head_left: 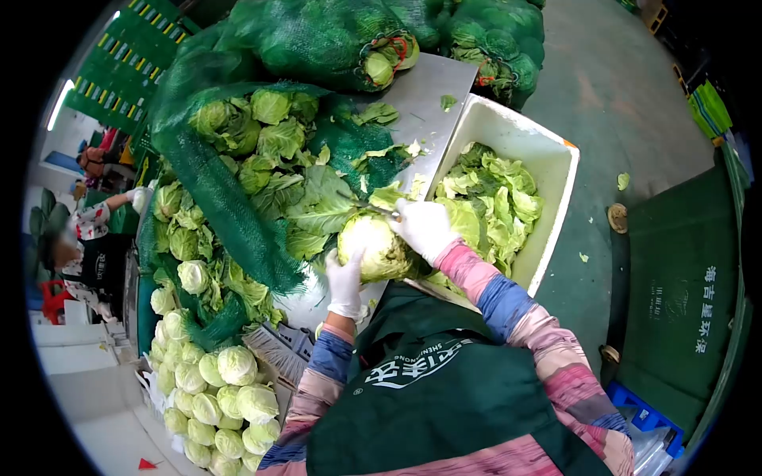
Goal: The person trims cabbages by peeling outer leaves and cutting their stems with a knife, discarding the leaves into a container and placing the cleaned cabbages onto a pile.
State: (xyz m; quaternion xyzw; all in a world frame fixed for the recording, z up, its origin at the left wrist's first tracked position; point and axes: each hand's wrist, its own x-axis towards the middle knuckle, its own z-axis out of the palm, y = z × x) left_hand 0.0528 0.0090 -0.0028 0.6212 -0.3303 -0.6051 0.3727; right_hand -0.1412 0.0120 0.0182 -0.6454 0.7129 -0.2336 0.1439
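Note:
A pale green cabbage (373,247) is held low over the metal table, right in front of my apron. My left hand (345,284), in a white glove, grips its lower left side. Also gloved in white, my right hand (425,228) is closed at the upper right of the cabbage around what looks like a knife (373,208). Its thin dark blade points left across the top of the head, and the handle is hidden in my fist. Large loose outer leaves (324,198) spread just beyond the cabbage.
A white foam box (556,206) of leaves stands at my right. An opened green mesh sack (222,198) of untrimmed cabbages lies left, with full sacks (309,47) behind. Trimmed cabbages (230,397) are piled lower left. A green bin (675,293) stands far right; a co-worker (87,246) is far left.

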